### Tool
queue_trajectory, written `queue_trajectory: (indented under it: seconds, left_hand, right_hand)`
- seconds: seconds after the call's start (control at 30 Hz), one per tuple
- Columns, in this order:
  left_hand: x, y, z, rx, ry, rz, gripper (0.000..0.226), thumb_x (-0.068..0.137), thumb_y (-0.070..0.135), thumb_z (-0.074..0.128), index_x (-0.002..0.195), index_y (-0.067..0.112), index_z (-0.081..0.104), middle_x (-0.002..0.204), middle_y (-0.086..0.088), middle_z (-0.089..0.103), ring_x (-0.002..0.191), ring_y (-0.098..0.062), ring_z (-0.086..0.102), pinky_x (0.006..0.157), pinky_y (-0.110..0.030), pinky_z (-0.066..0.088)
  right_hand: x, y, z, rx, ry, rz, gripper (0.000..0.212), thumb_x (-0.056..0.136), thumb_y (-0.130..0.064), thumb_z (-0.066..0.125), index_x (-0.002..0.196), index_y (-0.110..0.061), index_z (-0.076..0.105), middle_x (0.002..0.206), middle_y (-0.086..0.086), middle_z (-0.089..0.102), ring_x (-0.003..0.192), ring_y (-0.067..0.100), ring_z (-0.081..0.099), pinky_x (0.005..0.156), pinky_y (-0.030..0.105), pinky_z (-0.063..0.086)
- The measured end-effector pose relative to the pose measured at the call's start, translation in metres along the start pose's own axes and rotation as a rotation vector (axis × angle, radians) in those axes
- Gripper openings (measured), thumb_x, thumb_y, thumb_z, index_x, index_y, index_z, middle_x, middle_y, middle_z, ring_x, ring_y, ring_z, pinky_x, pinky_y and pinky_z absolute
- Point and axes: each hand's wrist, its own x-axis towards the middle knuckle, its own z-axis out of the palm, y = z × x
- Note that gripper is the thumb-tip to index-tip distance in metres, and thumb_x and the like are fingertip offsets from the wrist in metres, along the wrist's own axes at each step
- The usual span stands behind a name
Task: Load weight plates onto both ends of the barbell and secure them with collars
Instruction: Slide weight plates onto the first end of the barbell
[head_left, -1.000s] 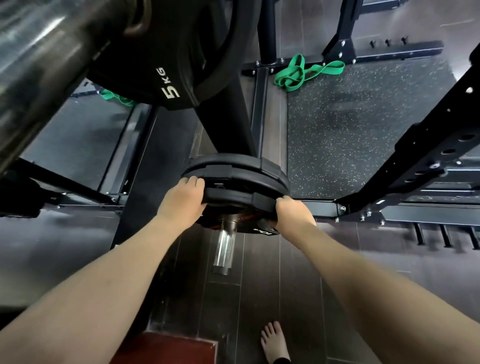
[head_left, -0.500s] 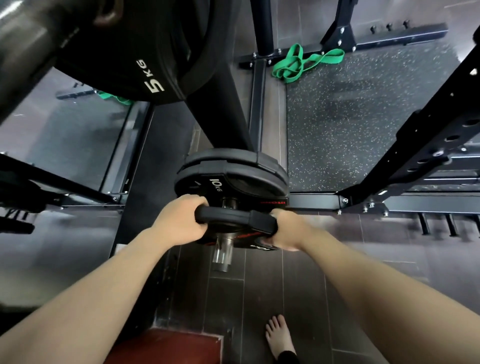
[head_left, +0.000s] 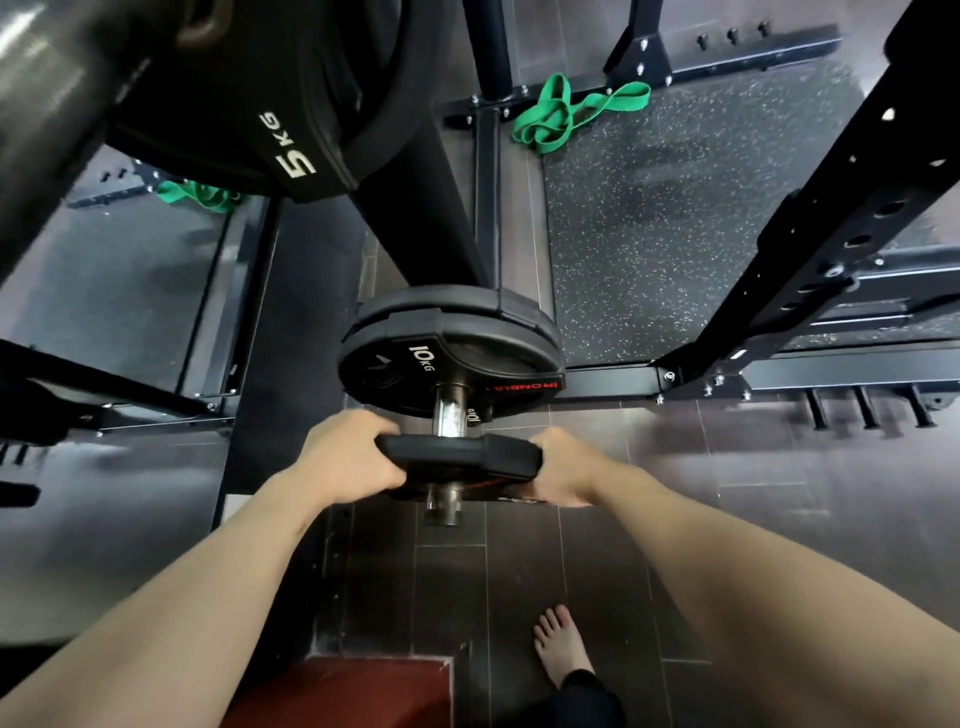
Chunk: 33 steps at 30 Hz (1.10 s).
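Note:
A black weight plate (head_left: 457, 457) sits near the outer end of a chrome storage peg (head_left: 445, 415), seen edge-on. My left hand (head_left: 348, 457) grips its left rim and my right hand (head_left: 563, 467) grips its right rim, fingers curled round the edge. Behind it on the same peg stay two black plates, the front one marked 10 kg (head_left: 415, 364). Close overhead at top left runs the barbell sleeve (head_left: 57, 104) with a black 5 kg plate (head_left: 270, 119) on it. No collar is visible.
Black rack uprights (head_left: 831, 218) and base beams (head_left: 613, 382) surround the peg. A green resistance band (head_left: 566, 111) lies on the speckled rubber mat (head_left: 675, 218). My bare foot (head_left: 561, 649) stands on the dark tile floor; a red block (head_left: 353, 691) lies at the bottom edge.
The gripped plate has slid outward along the peg, away from the two remaining plates, baring the 10 kg marking and the chrome peg between them. Both hands came toward me with it.

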Motion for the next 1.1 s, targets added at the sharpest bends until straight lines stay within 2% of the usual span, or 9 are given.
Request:
queue_trajectory:
  seconds: [0.23,0.37,0.5,0.6,0.7,0.83,0.93,1.0,1.1]
  left_hand:
    - [-0.050,0.001,0.019,0.007,-0.018,-0.029,0.021,0.072,0.024,0.072,0.058,0.029,0.058,0.059,0.010,0.060,0.063,-0.005,0.057,0.054,-0.022,0.035]
    - [-0.082,0.005,0.020,-0.009,-0.069,-0.012,0.011,0.075,0.024,0.072,0.066,0.026,0.066,0.062,0.009,0.063,0.063,-0.004,0.060,0.054,-0.018,0.037]
    - [-0.105,0.033,0.007,-0.050,-0.036,0.036,0.003,0.073,0.024,0.074,0.074,0.026,0.073,0.061,0.009,0.063,0.062,-0.005,0.060,0.056,-0.023,0.041]
    - [-0.121,0.058,-0.008,-0.102,-0.018,0.097,0.003,0.070,0.021,0.074,0.069,0.023,0.071,0.059,0.006,0.063,0.060,-0.009,0.062,0.056,-0.027,0.041]
    - [-0.145,0.092,-0.023,-0.148,0.022,0.195,0.013,0.068,0.021,0.074,0.060,0.027,0.065,0.061,0.004,0.063,0.064,-0.016,0.063,0.058,-0.029,0.042]
    - [-0.178,0.152,-0.038,-0.253,0.060,0.355,0.018,0.064,0.021,0.071,0.055,0.035,0.063,0.051,0.009,0.058,0.056,-0.013,0.058,0.054,-0.027,0.039]
    - [-0.201,0.201,-0.045,-0.339,0.028,0.429,0.009,0.066,0.011,0.070,0.061,0.016,0.065,0.044,0.010,0.053,0.043,-0.014,0.050,0.048,-0.024,0.038]
    - [-0.218,0.244,-0.048,-0.342,0.007,0.513,0.009,0.063,0.013,0.069,0.063,0.007,0.062,0.045,0.006,0.049,0.043,-0.016,0.045,0.048,-0.026,0.037]
    - [-0.239,0.295,-0.054,-0.353,-0.006,0.628,0.013,0.058,0.018,0.067,0.057,0.012,0.056,0.044,0.008,0.045,0.044,-0.016,0.041,0.048,-0.028,0.034]
  right_hand:
    - [-0.045,-0.010,0.018,-0.002,-0.019,-0.020,0.018,0.076,-0.011,0.071,0.063,-0.017,0.060,0.061,-0.002,0.060,0.059,0.015,0.058,0.053,0.024,0.044]
    - [-0.074,-0.017,0.019,-0.048,-0.041,-0.051,0.016,0.075,-0.012,0.072,0.063,-0.015,0.062,0.059,-0.003,0.059,0.056,0.013,0.055,0.050,0.023,0.043]
    - [-0.119,-0.021,-0.007,-0.073,0.048,-0.040,0.018,0.070,-0.016,0.074,0.062,-0.011,0.060,0.055,-0.006,0.047,0.048,0.008,0.040,0.041,0.020,0.035]
    - [-0.163,-0.025,-0.032,-0.107,0.135,-0.050,0.023,0.061,-0.027,0.068,0.060,-0.008,0.055,0.059,-0.006,0.039,0.055,0.006,0.035,0.044,0.022,0.036]
    - [-0.225,-0.027,-0.059,-0.124,0.208,-0.069,0.036,0.055,-0.046,0.058,0.069,-0.013,0.066,0.060,-0.004,0.045,0.064,0.003,0.038,0.054,0.027,0.050]
    - [-0.316,-0.031,-0.096,-0.177,0.333,-0.031,0.006,0.065,-0.027,0.066,0.060,-0.026,0.064,0.057,-0.002,0.040,0.059,0.001,0.036,0.046,0.019,0.038]
    - [-0.382,-0.027,-0.120,-0.186,0.438,0.111,0.015,0.061,-0.016,0.071,0.064,-0.005,0.062,0.054,-0.004,0.039,0.052,0.010,0.033,0.047,0.026,0.035]
    - [-0.440,-0.022,-0.137,-0.177,0.524,0.203,0.019,0.060,-0.013,0.073,0.060,-0.002,0.058,0.051,-0.002,0.043,0.051,0.014,0.036,0.048,0.028,0.036]
    - [-0.505,-0.017,-0.154,-0.162,0.571,0.271,0.020,0.057,-0.013,0.073,0.065,0.002,0.061,0.051,0.014,0.059,0.047,0.018,0.048,0.047,0.035,0.048]
